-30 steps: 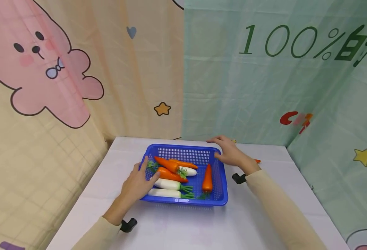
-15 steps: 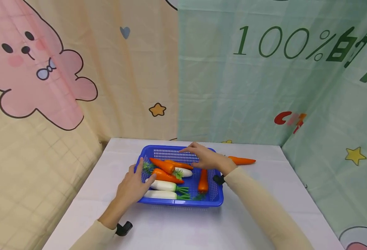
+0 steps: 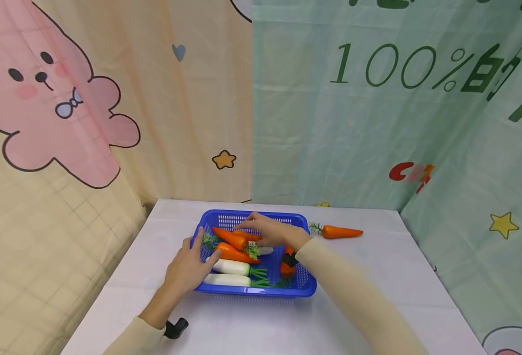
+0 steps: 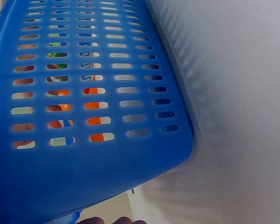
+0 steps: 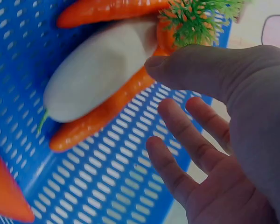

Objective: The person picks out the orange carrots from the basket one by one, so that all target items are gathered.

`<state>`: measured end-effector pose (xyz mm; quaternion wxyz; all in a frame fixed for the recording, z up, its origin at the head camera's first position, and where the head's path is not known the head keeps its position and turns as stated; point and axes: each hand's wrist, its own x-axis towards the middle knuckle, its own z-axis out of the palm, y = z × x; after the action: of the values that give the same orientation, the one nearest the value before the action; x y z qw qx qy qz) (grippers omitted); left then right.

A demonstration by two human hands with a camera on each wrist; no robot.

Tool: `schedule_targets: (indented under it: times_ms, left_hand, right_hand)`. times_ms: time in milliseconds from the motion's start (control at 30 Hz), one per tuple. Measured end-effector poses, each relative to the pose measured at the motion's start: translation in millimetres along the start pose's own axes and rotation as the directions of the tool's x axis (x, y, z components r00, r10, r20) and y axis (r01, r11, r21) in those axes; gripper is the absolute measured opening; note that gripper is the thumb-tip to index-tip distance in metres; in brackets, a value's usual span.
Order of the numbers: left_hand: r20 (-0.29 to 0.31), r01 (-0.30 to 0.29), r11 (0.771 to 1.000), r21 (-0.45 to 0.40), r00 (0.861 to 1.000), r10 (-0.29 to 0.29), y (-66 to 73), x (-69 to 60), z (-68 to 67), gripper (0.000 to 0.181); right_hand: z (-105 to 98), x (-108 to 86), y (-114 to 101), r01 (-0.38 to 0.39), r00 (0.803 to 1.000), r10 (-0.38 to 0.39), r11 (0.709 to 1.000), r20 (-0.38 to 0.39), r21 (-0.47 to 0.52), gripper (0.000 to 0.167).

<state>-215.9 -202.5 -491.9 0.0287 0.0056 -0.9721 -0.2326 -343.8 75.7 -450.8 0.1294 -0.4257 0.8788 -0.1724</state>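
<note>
A blue perforated basket [image 3: 283, 292] holds several orange carrots [image 3: 236, 253] and white radishes [image 3: 227, 279]. My left hand [image 3: 184, 266] rests at its left rim, fingers extended and thumb over the inside. In the left wrist view the basket's wall [image 4: 98, 168] fills much of the frame, with only fingertips at the bottom edge. My right hand [image 3: 270, 230] reaches over the back of the basket. Its thumb and fingers are spread apart in the right wrist view, beside a short white radish [image 5: 98, 70] and a carrot [image 5: 102, 112], with nothing held between them.
One carrot with green leaves [image 3: 342, 231] lies on the white table [image 3: 354, 276] to the right of the basket. Another carrot [image 3: 287, 270] sits at the basket's right end, partly hidden by the right wrist. Printed curtains [image 3: 190, 123] hang behind the table.
My right hand has moved left from the basket's back right corner to over the back carrot and short radish. The carrot on the table has come into full view. My left hand stays at the rim.
</note>
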Motion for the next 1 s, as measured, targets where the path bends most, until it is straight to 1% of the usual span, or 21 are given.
schedule_targets:
  times_ms: [167,300,500,667,867,1000]
  left_hand:
    - [-0.015,-0.002,1.000,-0.016,1.000,0.002,-0.1,-0.8,0.8,0.103]
    - [-0.018,0.000,1.000,-0.024,1.000,0.000,0.7,-0.7,2.8,0.103]
    - [-0.041,0.014,1.000,-0.024,0.999,-0.015,0.7,-1.9,2.5,0.103]
    - [-0.035,0.011,0.999,-0.033,0.999,-0.013,0.8,-1.5,5.9,0.102]
    - [-0.047,0.000,0.999,-0.034,0.999,-0.001,1.1,-0.5,6.5,0.102]
    - [-0.043,0.005,1.000,-0.026,0.999,-0.006,0.0,0.4,3.7,0.103]
  right_hand:
    - [6,3.8,-7,-0.001,1.000,0.001,1.000,0.015,-0.005,0.077]
    - [10,3.7,-12,0.004,1.000,-0.004,1.000,0.028,-0.001,0.074]
    - [12,4.8,-19,0.013,0.999,-0.013,1.000,0.042,0.000,0.068]
    - [17,2.8,-20,0.023,0.998,-0.021,0.999,0.067,-0.030,0.065]
    - [20,0.1,-19,0.025,0.998,-0.022,0.997,0.055,-0.066,0.064]
    - [18,-2.6,-20,0.030,0.998,-0.027,0.999,0.061,-0.041,0.065]
